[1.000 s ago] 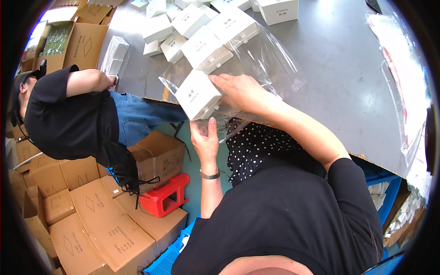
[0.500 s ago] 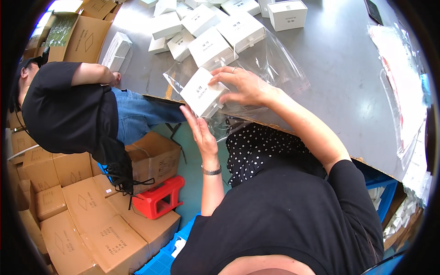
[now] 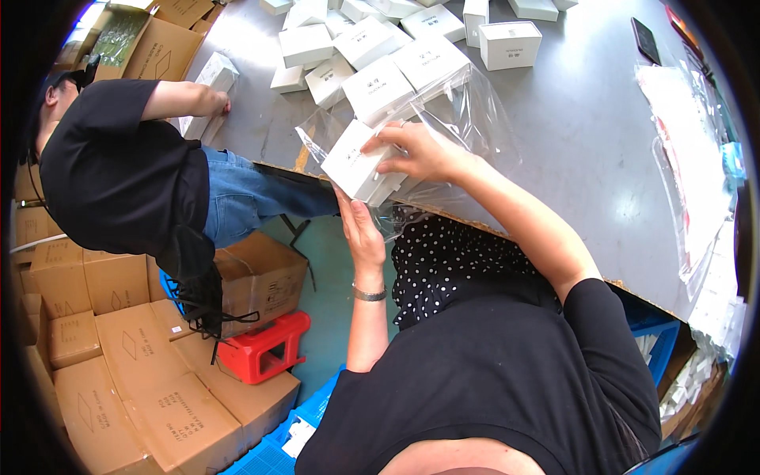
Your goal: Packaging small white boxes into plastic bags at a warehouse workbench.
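Note:
A small white box [image 3: 349, 164] lies at the table's near edge in a clear plastic bag [image 3: 475, 111], which spreads to the right over two more white boxes [image 3: 379, 89]. My right hand [image 3: 427, 152] is closed on the nearest box, its bent fingers on the upper face and its thumb by the right side. My left hand [image 3: 362, 233] is stretched out, its straight fingers against the box's near left side; their tips are partly hidden beneath it.
Several loose white boxes [image 3: 360, 43] are heaped at the far side of the grey table [image 3: 586, 150]. Clear plastic bags [image 3: 673, 158] and a phone [image 3: 645, 41] lie right. A co-worker [image 3: 119, 174] stands left, near stacked cartons [image 3: 142, 348] and a red stool [image 3: 265, 348].
The view has shifted slightly. The nearest box is tilted more, and my left fingers have slipped further under its edge. The co-worker's hand has moved onto the wrapped white boxes at left.

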Action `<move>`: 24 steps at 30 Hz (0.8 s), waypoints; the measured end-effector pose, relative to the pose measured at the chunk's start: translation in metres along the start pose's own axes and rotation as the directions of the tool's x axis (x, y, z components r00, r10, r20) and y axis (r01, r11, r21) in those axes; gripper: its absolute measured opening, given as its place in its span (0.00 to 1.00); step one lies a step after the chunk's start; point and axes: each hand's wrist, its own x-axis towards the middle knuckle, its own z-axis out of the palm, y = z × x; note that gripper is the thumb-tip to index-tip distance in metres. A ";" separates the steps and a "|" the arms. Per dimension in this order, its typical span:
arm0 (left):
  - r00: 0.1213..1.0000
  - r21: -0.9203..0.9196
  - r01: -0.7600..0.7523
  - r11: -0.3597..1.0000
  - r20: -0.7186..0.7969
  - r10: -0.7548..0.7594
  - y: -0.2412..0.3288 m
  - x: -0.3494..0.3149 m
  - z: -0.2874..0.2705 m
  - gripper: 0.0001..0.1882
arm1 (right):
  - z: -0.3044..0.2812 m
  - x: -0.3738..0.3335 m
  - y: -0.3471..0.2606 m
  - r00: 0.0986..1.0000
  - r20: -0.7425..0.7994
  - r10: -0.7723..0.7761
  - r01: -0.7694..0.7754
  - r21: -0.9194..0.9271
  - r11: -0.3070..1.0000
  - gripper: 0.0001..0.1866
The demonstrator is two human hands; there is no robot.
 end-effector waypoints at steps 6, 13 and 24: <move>0.991 0.487 -0.048 0.872 -0.083 0.101 0.004 -0.008 -0.002 0.31 | 0.034 -0.018 -0.010 0.915 -0.305 -0.264 0.039 -0.586 0.809 0.29; 0.974 0.398 0.035 0.917 -0.218 0.058 0.006 -0.018 0.003 0.16 | 0.060 -0.005 -0.010 0.937 -0.349 -0.011 -0.146 -0.420 0.895 0.38; 0.944 0.143 0.255 0.956 -0.251 -0.214 0.002 -0.015 -0.006 0.18 | 0.047 -0.011 0.007 0.919 -0.306 0.249 -0.277 -0.050 0.960 0.43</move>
